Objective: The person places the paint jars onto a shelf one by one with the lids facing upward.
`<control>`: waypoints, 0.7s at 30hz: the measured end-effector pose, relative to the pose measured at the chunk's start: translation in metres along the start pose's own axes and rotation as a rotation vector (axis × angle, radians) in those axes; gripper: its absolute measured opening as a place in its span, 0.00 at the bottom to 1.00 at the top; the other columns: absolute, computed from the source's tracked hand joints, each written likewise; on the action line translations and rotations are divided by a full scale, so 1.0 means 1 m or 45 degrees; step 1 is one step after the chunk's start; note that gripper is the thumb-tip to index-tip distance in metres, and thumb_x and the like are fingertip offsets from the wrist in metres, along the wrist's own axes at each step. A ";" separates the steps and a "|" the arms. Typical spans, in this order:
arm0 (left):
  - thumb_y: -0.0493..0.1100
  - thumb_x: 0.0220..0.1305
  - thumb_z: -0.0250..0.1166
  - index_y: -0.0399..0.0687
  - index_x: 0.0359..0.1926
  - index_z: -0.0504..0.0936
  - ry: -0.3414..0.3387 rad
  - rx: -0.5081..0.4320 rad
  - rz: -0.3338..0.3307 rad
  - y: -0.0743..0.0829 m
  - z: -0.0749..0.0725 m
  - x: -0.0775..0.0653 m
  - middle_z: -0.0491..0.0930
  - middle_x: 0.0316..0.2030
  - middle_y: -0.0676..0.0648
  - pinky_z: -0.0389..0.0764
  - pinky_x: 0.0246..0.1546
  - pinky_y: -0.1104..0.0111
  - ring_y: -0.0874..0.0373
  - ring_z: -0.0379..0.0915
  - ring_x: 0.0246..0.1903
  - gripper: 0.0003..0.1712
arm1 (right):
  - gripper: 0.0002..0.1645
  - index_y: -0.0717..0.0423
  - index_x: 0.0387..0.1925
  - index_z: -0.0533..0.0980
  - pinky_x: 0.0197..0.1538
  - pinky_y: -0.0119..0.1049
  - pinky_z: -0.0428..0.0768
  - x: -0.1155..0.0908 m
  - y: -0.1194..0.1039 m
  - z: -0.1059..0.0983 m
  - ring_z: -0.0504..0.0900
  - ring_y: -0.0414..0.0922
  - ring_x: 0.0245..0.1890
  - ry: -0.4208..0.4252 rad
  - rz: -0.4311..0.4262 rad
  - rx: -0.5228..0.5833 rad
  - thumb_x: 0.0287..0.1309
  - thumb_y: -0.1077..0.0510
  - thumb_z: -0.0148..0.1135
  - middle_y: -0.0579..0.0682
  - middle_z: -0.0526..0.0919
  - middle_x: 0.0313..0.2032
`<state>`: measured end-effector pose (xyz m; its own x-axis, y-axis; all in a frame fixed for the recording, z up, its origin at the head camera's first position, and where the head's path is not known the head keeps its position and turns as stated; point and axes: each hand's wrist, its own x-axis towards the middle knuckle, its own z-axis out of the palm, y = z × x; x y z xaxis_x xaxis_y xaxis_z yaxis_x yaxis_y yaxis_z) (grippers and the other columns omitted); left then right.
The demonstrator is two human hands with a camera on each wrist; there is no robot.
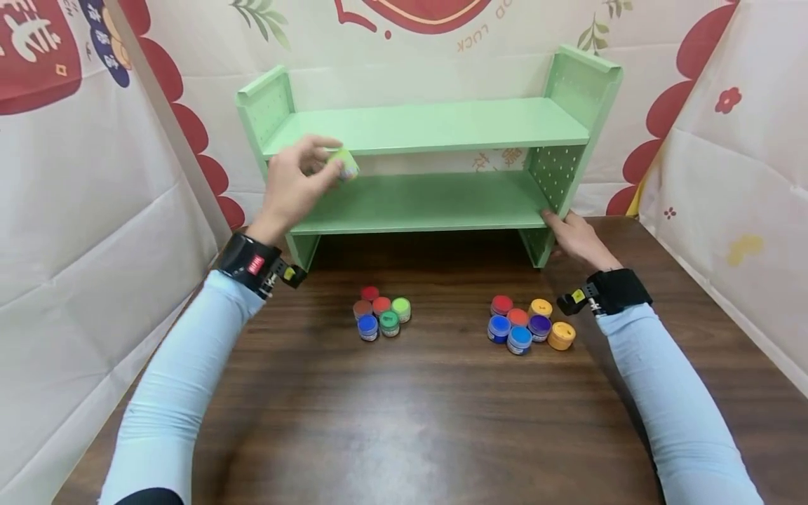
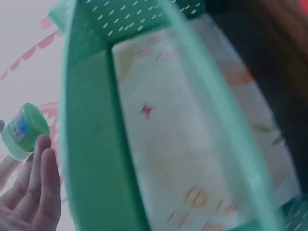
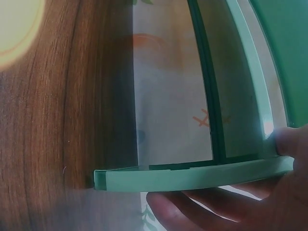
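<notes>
My left hand (image 1: pixel 297 179) pinches a small light green jar (image 1: pixel 345 163) between thumb and fingers, in front of the left part of a green two-tier shelf (image 1: pixel 435 126). A pale printed label shows on the side of the jar (image 2: pixel 19 127) in the left wrist view, and other fingers extend below it. With my right hand (image 1: pixel 576 238) I grip the shelf's right side panel near the lower board; in the right wrist view the thumb (image 3: pixel 288 140) lies on the inner side and the fingers pass behind the panel.
On the brown wooden table (image 1: pixel 379 421) stand two clusters of small jars with coloured lids: a left group with a blue jar (image 1: pixel 368 327) in front, and a right group with an orange-yellow jar (image 1: pixel 561 336) at its edge. Printed white cloth (image 1: pixel 95 245) hangs around the back and sides.
</notes>
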<state>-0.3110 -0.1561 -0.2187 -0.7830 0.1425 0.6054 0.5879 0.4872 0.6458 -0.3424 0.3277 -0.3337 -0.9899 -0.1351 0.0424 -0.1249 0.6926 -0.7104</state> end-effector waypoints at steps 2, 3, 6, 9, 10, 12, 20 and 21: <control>0.47 0.68 0.67 0.47 0.57 0.83 0.064 -0.038 -0.016 0.005 -0.013 0.012 0.88 0.41 0.46 0.82 0.28 0.73 0.60 0.83 0.25 0.19 | 0.49 0.62 0.81 0.46 0.34 0.34 0.82 -0.001 0.002 0.001 0.84 0.48 0.37 0.004 -0.004 0.004 0.77 0.31 0.29 0.76 0.71 0.60; 0.47 0.67 0.68 0.47 0.57 0.83 0.096 -0.047 -0.024 0.008 -0.020 0.018 0.87 0.40 0.48 0.82 0.27 0.72 0.59 0.83 0.23 0.19 | 0.48 0.62 0.81 0.45 0.34 0.35 0.82 -0.001 0.002 0.001 0.84 0.48 0.37 0.003 -0.008 0.008 0.77 0.32 0.29 0.76 0.70 0.61; 0.51 0.66 0.69 0.52 0.57 0.83 0.153 0.034 -0.069 0.012 -0.037 0.030 0.86 0.39 0.52 0.81 0.26 0.71 0.59 0.81 0.19 0.20 | 0.49 0.63 0.81 0.48 0.34 0.34 0.82 -0.002 0.004 0.002 0.84 0.45 0.36 0.012 -0.021 0.004 0.77 0.31 0.30 0.76 0.72 0.61; 0.56 0.65 0.68 0.55 0.57 0.83 0.136 0.181 -0.116 0.011 -0.049 0.037 0.89 0.40 0.49 0.79 0.25 0.72 0.61 0.81 0.18 0.22 | 0.48 0.63 0.80 0.49 0.34 0.34 0.82 -0.004 0.006 0.002 0.85 0.46 0.35 0.031 -0.028 -0.023 0.78 0.32 0.30 0.76 0.72 0.61; 0.56 0.66 0.67 0.55 0.57 0.83 0.107 0.231 -0.135 0.010 -0.052 0.039 0.91 0.42 0.48 0.79 0.25 0.72 0.62 0.82 0.18 0.22 | 0.47 0.64 0.80 0.50 0.33 0.34 0.82 -0.004 0.006 0.002 0.85 0.49 0.36 0.037 -0.031 -0.035 0.78 0.32 0.30 0.77 0.73 0.61; 0.57 0.67 0.64 0.54 0.58 0.83 0.049 0.325 -0.159 0.007 -0.058 0.041 0.91 0.44 0.45 0.79 0.25 0.74 0.62 0.83 0.19 0.23 | 0.47 0.64 0.80 0.49 0.34 0.34 0.82 -0.004 0.007 0.002 0.85 0.56 0.41 0.046 -0.045 -0.049 0.78 0.33 0.29 0.77 0.71 0.63; 0.51 0.74 0.59 0.51 0.61 0.82 -0.098 0.539 -0.169 -0.003 -0.069 0.042 0.89 0.51 0.41 0.74 0.20 0.74 0.55 0.86 0.21 0.20 | 0.46 0.62 0.81 0.48 0.32 0.37 0.84 -0.003 0.004 0.004 0.83 0.63 0.45 0.048 -0.085 -0.016 0.79 0.34 0.30 0.78 0.71 0.63; 0.51 0.74 0.59 0.52 0.61 0.82 -0.108 0.551 -0.168 -0.003 -0.069 0.044 0.88 0.52 0.41 0.74 0.20 0.74 0.57 0.85 0.21 0.20 | 0.46 0.62 0.81 0.48 0.32 0.37 0.84 -0.003 0.004 0.004 0.84 0.62 0.44 0.055 -0.091 -0.018 0.79 0.34 0.30 0.78 0.72 0.62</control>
<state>-0.3336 -0.2110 -0.1620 -0.8699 0.1162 0.4794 0.3573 0.8185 0.4499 -0.3401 0.3280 -0.3397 -0.9803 -0.1540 0.1235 -0.1962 0.6920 -0.6947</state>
